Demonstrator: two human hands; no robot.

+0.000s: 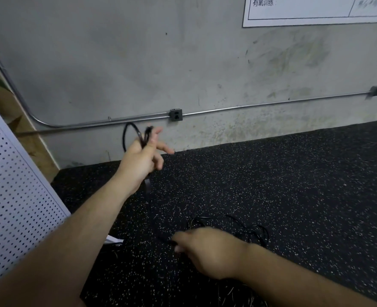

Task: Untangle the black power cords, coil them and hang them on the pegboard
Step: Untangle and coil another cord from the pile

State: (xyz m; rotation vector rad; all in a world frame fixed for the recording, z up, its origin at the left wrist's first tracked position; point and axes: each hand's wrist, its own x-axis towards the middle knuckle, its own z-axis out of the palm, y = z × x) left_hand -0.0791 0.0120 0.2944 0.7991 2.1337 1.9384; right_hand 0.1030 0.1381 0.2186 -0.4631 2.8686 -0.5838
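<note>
Over speckled flooring (294, 185), left hand (142, 161) grips looped cord (128, 125), right hand (209, 251) pinches it

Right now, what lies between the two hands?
A black cord runs from the left hand down to the right hand, over speckled floor; head view.

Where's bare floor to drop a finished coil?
Free: the mat right of the black cord, up to the wall. Crowded: its loops around the right hand, and its hanging length under the left hand, beside the pegboard.
</note>
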